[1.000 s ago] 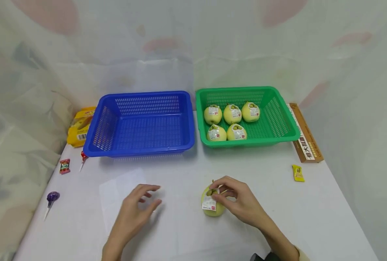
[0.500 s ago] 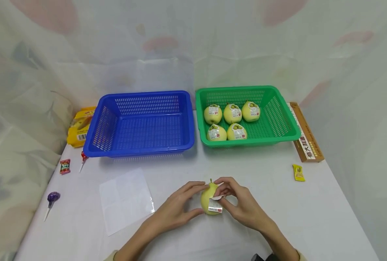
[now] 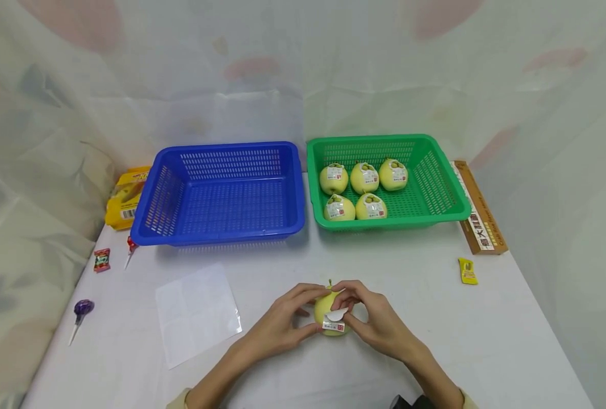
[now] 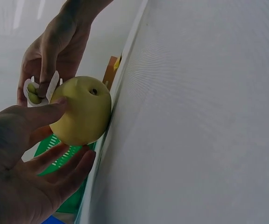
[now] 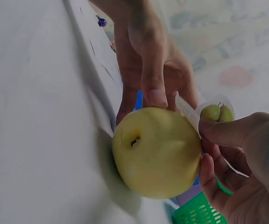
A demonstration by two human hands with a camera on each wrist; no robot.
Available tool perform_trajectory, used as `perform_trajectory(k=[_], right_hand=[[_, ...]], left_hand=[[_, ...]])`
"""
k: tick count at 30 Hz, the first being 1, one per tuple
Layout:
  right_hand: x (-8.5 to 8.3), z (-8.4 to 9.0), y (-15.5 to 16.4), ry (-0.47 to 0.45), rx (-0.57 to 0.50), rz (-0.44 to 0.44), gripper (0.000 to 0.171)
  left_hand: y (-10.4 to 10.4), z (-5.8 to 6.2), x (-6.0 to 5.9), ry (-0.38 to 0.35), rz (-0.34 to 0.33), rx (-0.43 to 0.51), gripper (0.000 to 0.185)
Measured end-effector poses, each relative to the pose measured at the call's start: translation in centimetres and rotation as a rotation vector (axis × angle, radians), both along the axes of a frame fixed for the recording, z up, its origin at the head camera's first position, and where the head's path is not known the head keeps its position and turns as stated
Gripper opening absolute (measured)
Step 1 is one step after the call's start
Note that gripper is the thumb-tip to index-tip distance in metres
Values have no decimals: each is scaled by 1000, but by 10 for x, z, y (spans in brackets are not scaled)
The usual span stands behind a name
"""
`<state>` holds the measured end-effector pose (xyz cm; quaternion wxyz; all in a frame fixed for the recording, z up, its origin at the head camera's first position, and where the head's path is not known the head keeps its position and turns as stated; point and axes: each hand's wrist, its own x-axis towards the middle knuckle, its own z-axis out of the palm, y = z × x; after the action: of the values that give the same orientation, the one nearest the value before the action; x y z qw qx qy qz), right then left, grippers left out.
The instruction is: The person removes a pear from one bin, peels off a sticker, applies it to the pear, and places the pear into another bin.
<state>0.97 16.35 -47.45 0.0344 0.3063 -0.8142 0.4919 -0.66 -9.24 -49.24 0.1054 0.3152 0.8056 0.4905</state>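
Note:
A pale yellow-green pear point(image 3: 321, 308) lies on the white table, its stem pointing away. My left hand point(image 3: 282, 322) holds it from the left, thumb at the near end and fingers around the far side; the left wrist view shows the thumb pressed on the pear point(image 4: 84, 112). From the right, my right hand point(image 3: 381, 326) pinches the half-lifted sticker point(image 3: 337, 314) between thumb and fingers. Its white backing is folded back, while the lower printed strip lies against the skin. In the right wrist view, the sticker's printed green fruits point(image 5: 217, 112) show beyond the thumb.
Behind the hands stand a blue basket point(image 3: 217, 237) and a green basket point(image 3: 420, 220) with several stickered pears. A see-through square sheet point(image 3: 197, 315) lies left. Lollipops, small sweets and a yellow bag point(image 3: 126, 199) sit at the left, a brown box point(image 3: 479, 210) at the right.
My left hand has come over from the left and taken hold of the pear. My right hand has peeled the sticker's upper part back towards the near side.

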Motion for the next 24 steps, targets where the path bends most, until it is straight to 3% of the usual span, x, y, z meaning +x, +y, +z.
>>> perform_trajectory(k=[4, 11, 14, 17, 24], right_hand=[[-2, -4, 3, -24, -27, 30, 59], [-4, -6, 11, -230, -221, 141, 51], [-5, -3, 12, -268, -214, 147, 49], [-6, -1, 11, -252, -165, 152, 50], [-8, -5, 10, -73, -92, 153, 53]], left_hand=[[0, 0, 0, -44, -6, 15, 71], [2, 1, 0, -108, -3, 0, 71], [2, 2, 0, -132, -1, -2, 70], [2, 2, 0, -141, -5, 3, 71], [1, 4, 1, -144, -20, 18, 71]])
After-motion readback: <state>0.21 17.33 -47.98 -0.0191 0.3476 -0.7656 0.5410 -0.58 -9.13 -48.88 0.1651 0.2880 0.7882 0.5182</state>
